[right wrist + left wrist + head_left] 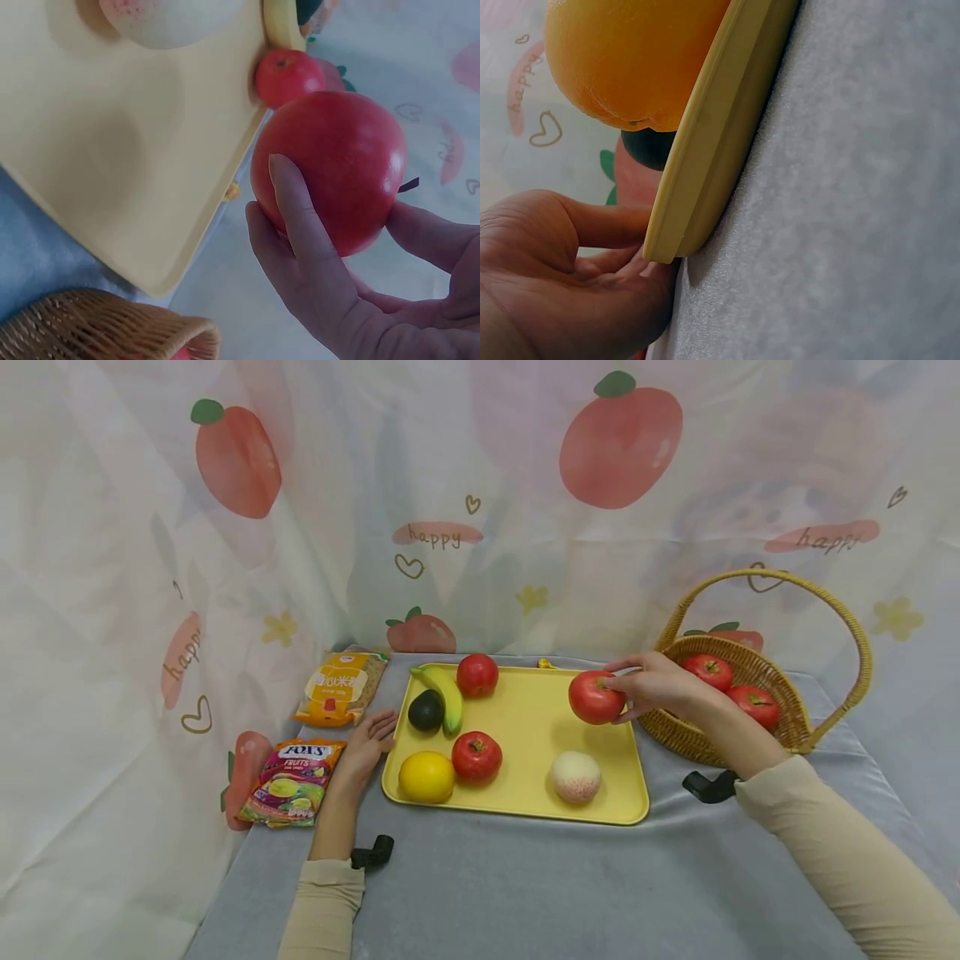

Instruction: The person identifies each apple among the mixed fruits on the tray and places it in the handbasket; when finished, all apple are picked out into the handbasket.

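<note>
In the head view my right hand [651, 685] holds a red apple [596, 697] above the right part of a yellow tray [525, 727]. The right wrist view shows thumb and fingers round the apple [330, 169], its dark stem beside the thumb. My left hand [367, 745] is at the tray's left edge, fingers fairly straight and thumb at the rim; the left wrist view shows it against the tray's end [705, 142]. On the tray lie a lemon [427, 777], an avocado [425, 711], a banana [450, 697], two red fruits [477, 757] and a pale peach [576, 777].
A wicker basket [675, 735] with a tall handle stands right of the tray, red fruits [753, 706] inside. To the left lie a FOX'S candy bag [294, 781] and an orange-and-yellow grain bag [341, 687]. A printed curtain [495, 460] hangs behind the grey cloth [510, 885].
</note>
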Motion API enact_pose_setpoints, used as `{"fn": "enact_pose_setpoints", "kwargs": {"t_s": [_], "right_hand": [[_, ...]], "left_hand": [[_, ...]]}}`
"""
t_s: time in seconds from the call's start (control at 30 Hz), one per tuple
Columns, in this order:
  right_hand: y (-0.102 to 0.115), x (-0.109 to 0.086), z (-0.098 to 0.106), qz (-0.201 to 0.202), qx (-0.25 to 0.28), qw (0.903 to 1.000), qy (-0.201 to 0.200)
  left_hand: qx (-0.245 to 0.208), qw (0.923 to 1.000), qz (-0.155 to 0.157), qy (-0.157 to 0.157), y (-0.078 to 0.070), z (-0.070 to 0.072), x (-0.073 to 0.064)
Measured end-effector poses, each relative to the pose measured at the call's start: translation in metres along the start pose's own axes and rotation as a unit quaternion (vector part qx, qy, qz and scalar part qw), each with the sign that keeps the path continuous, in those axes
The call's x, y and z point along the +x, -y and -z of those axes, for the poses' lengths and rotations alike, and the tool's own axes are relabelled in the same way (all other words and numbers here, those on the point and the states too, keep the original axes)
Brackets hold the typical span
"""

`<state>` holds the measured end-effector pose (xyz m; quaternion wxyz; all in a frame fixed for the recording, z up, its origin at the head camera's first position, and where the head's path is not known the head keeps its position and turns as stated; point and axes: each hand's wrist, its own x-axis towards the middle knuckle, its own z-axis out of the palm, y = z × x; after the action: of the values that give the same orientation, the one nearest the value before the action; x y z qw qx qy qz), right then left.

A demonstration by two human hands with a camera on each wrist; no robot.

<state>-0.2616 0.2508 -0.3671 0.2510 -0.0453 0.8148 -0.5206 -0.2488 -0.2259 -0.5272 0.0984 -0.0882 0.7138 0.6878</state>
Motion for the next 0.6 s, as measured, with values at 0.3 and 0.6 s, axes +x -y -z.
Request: {"fn": "enact_pose_setpoints", "kwargs": {"t_s": [0.3, 0.6], "right_hand": [[-0.007, -0.013, 0.014, -0.002, 0.016, 0.9999, -0.006], [-0.013, -0.023, 0.024, 0.000, 0.009, 0.9999, -0.011]], "left_hand": [[-0.003, 1.0000, 0.004, 0.004, -0.001, 0.000, 0.000], [-0.004, 0.9999, -0.008, 0.008, -0.001, 0.000, -0.002]]}}
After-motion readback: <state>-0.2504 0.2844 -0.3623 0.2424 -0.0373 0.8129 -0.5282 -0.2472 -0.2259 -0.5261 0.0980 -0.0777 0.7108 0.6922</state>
